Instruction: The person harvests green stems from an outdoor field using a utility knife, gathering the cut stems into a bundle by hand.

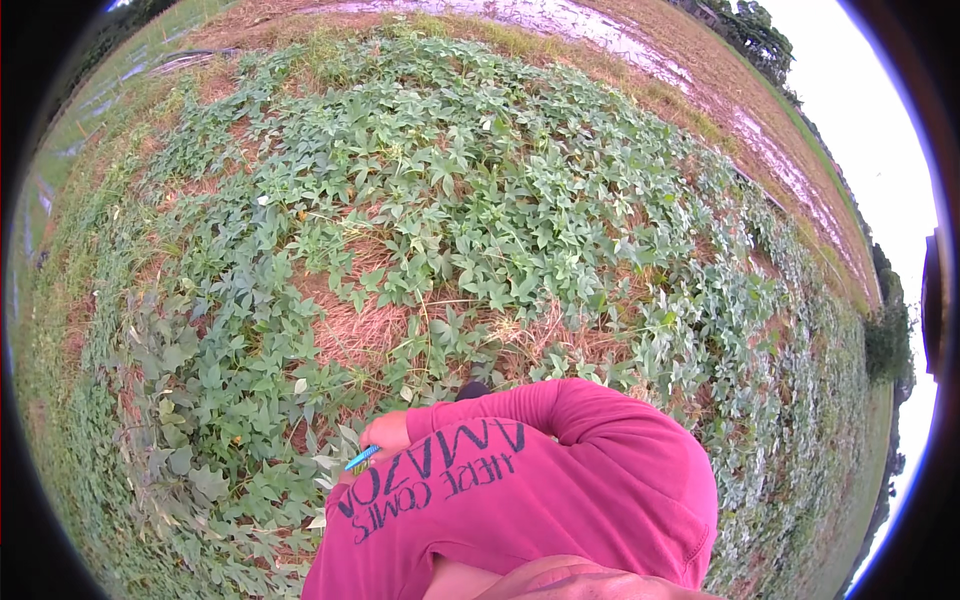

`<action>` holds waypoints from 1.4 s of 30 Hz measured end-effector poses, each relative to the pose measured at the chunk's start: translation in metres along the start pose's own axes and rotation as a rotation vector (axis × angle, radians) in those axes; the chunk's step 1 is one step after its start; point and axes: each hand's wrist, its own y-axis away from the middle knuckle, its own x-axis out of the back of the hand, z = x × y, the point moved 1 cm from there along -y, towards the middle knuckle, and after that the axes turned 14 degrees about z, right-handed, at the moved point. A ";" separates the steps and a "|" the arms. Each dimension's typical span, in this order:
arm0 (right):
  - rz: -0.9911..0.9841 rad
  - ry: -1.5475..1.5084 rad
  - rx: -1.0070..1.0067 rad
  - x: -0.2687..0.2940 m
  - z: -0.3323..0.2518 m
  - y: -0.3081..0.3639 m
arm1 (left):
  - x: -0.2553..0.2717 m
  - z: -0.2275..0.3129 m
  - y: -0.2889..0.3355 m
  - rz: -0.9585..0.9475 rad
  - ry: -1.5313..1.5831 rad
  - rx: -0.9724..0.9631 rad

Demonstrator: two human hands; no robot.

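Across the front of my body, a magenta sleeve [500,408] leads to my right hand [388,431], low and left of centre. The fingers look curled, closed on a slim bright-blue tool [362,457] with a ridged edge; its exact kind is too small to make out. Just below the tool, a bit of my left hand [347,477] shows at the end of its sleeve, with its fingers hidden. Both hands are close together, right beside the green leaves [335,450] of low creeping plants.
A dense bed of lobed-leaf vines [480,220] surrounds me. Dry reddish straw [360,330] shows between them. A dark shoe tip [473,390] pokes out past my sleeve. Beyond the bed run a wet muddy strip [620,40], bare soil and trees [750,40].
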 end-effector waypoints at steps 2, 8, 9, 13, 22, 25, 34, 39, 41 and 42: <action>0.004 0.004 0.014 -0.003 0.003 0.000 | 0.000 0.000 0.000 0.002 -0.002 -0.002; 0.015 -0.022 -0.015 -0.005 0.006 0.003 | -0.002 -0.002 0.003 0.009 0.004 0.002; 0.020 -0.025 -0.018 -0.004 0.006 0.004 | -0.003 -0.002 0.004 0.008 0.006 0.004; 0.059 -0.064 -0.096 0.010 -0.009 0.004 | -0.001 -0.009 0.007 0.018 0.011 0.018; 0.169 -0.127 -0.023 0.011 -0.006 0.004 | -0.004 -0.010 0.009 0.023 0.020 0.020; 0.095 -0.120 -0.022 0.012 -0.005 0.002 | -0.003 -0.010 0.010 0.030 0.022 0.021; 0.025 -0.093 -0.008 0.001 0.007 -0.004 | -0.004 -0.013 0.011 0.042 0.034 0.023; 0.032 -0.121 -0.061 0.006 0.002 -0.003 | -0.004 -0.016 0.013 0.054 0.039 0.027; 0.061 -0.149 -0.078 0.011 0.000 0.000 | -0.003 -0.014 0.012 0.061 0.041 0.021; 0.098 -0.176 -0.058 0.009 0.004 0.003 | -0.003 -0.011 0.009 0.067 0.044 0.016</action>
